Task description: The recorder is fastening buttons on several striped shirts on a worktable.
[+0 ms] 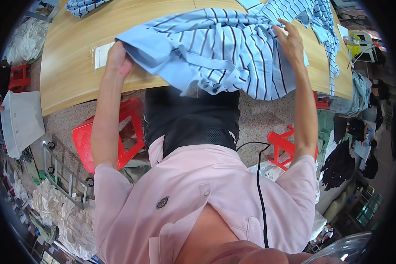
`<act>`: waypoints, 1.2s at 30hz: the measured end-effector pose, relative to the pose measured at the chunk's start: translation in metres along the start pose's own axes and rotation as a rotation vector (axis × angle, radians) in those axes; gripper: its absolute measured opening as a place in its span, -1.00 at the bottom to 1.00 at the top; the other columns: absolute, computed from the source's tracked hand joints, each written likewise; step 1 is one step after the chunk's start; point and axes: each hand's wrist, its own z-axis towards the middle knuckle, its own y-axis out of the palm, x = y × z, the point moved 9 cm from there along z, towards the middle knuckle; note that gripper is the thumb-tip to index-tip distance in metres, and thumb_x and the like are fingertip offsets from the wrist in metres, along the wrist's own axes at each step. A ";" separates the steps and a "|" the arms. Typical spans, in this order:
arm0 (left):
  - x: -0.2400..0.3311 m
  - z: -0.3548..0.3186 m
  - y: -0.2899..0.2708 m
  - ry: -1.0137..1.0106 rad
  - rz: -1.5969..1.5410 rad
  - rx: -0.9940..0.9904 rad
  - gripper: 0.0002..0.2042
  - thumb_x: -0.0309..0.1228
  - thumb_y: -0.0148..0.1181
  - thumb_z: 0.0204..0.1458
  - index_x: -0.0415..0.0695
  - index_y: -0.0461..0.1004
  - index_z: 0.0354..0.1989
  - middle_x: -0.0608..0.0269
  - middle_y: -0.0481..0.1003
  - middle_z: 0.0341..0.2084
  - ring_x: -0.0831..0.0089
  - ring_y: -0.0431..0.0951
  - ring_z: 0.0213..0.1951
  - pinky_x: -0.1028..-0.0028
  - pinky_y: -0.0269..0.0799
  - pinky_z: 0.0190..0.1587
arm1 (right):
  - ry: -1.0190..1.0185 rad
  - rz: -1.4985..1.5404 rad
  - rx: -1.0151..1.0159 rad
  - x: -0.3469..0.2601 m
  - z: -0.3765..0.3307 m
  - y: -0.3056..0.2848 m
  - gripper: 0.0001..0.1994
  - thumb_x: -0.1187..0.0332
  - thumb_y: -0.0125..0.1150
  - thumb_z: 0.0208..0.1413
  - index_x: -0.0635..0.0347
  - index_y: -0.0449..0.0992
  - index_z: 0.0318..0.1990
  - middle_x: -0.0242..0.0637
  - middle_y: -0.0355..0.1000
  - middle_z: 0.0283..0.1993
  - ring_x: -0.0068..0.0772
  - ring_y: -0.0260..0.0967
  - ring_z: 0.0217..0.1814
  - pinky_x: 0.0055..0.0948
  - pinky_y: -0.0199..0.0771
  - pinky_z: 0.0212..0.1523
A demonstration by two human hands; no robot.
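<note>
A light blue shirt [215, 48] with dark and white stripes lies bunched across the front of the table, its lower folds hanging over the near edge. My left hand [120, 60] is closed on the plain blue edge at the shirt's left end. At the right end, my right hand [291, 43] rests against the striped folds, its thumb and fingers apart. Small dark buttons show on the fabric near the table edge. More striped cloth [286, 11] lies beyond my right hand.
The wooden table [70, 57] holds a white paper piece [102, 56] by my left hand and another striped garment [84, 6] at the far left. Red stools [86, 141] stand below on both sides. A white bin [23, 123] and a wheeled metal frame [66, 178] are at left.
</note>
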 end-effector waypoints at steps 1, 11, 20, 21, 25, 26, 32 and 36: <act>0.004 -0.003 -0.005 -0.001 0.014 0.024 -0.61 -0.28 -0.02 0.54 -0.30 0.51 0.32 0.03 0.59 0.27 0.22 0.62 0.26 0.19 0.55 0.37 | -0.058 -0.053 0.051 -0.009 -0.010 0.001 -0.43 -0.11 0.33 0.36 0.07 0.60 0.33 0.04 0.56 0.24 0.12 0.56 0.24 -0.04 0.55 0.22; 0.023 0.011 -0.002 0.184 0.158 -0.091 -0.66 -0.35 0.07 0.49 -0.35 0.54 0.22 0.07 0.66 0.13 0.28 0.70 0.10 0.28 0.64 0.21 | -0.174 -0.254 0.121 -0.020 -0.032 0.012 -0.52 -0.08 0.47 0.25 0.11 0.70 0.09 -0.08 0.63 0.01 0.10 0.60 0.07 -0.03 0.62 0.02; 0.096 0.019 0.006 0.983 1.572 0.295 -0.82 -0.36 0.18 0.32 -0.03 0.59 0.02 -0.23 0.67 -0.19 -0.35 0.64 -0.07 -0.05 0.56 -0.07 | -0.054 -0.116 0.018 0.015 0.014 0.051 -0.72 0.18 0.44 0.25 0.24 0.59 -0.19 -0.02 0.54 -0.20 0.14 0.57 -0.16 -0.02 0.57 -0.15; 0.097 0.016 0.003 0.986 1.581 0.296 -0.82 -0.36 0.18 0.32 -0.03 0.59 0.02 -0.23 0.67 -0.19 -0.35 0.64 -0.07 -0.05 0.56 -0.07 | -0.061 -0.125 0.037 0.008 0.016 0.048 -0.72 0.19 0.44 0.26 0.25 0.59 -0.20 -0.01 0.54 -0.21 0.15 0.57 -0.17 -0.02 0.57 -0.16; 0.104 0.015 -0.014 0.931 1.367 0.239 -0.80 -0.32 0.22 0.32 -0.07 0.58 0.03 -0.17 0.70 -0.21 -0.23 0.70 -0.10 0.03 0.58 -0.09 | -0.073 -0.123 0.067 -0.003 0.020 0.046 -0.71 0.19 0.43 0.27 0.28 0.58 -0.21 0.01 0.54 -0.22 0.16 0.57 -0.17 -0.03 0.57 -0.15; 0.106 0.014 -0.018 0.940 1.313 0.237 -0.78 -0.30 0.26 0.30 -0.09 0.58 0.03 -0.14 0.70 -0.22 -0.18 0.71 -0.13 0.06 0.58 -0.10 | -0.104 -0.118 0.082 -0.004 0.020 0.046 -0.71 0.19 0.43 0.27 0.29 0.58 -0.21 0.01 0.55 -0.22 0.15 0.57 -0.17 -0.03 0.57 -0.15; 0.096 -0.032 -0.002 1.195 1.433 0.449 -0.72 -0.27 0.43 0.14 -0.14 0.62 -0.08 0.12 0.68 -0.29 0.09 0.67 -0.27 0.17 0.53 -0.20 | 0.027 -0.108 -0.051 0.004 0.018 0.046 -0.67 0.14 0.40 0.30 0.30 0.61 -0.13 0.00 0.58 -0.13 0.12 0.58 -0.08 -0.05 0.58 -0.05; 0.064 -0.055 0.017 1.048 1.491 0.165 -0.75 -0.24 0.44 0.10 -0.21 0.66 -0.30 0.06 0.63 -0.51 0.12 0.61 -0.46 0.18 0.47 -0.34 | 0.146 -0.200 -0.098 -0.045 0.006 -0.011 -0.58 0.03 0.36 0.32 0.23 0.65 0.05 -0.03 0.58 0.06 0.08 0.55 0.12 -0.09 0.54 0.15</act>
